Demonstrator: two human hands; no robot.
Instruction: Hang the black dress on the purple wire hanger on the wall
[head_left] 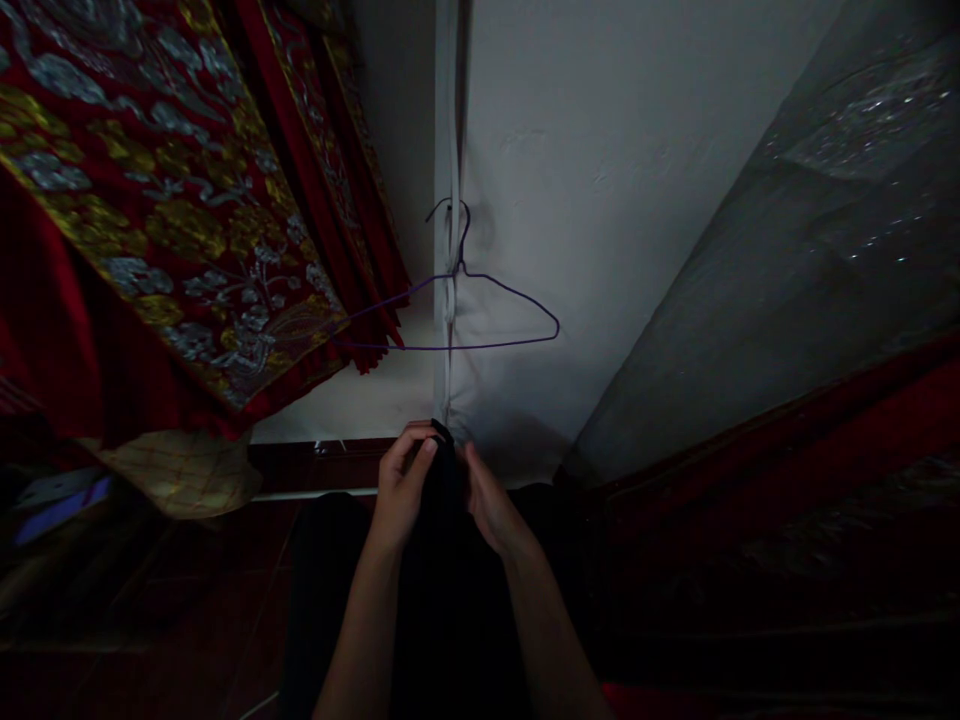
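My left hand and my right hand are raised close together, both pinching the top of a dark, almost black cloth that hangs down between my forearms. The fingers of both hands are closed on it. Above them a thin purple wire hanger hangs bare on the white wall, hooked over a white vertical strip. The cloth's top sits a little below the hanger's bottom bar. The room is dim and the lower part of the cloth fades into shadow.
Red garments with gold and silver embroidery hang at the left. A grey glittery fabric slopes down the right side over dark red furniture. A pale woven item lies low at the left above a dark reddish floor.
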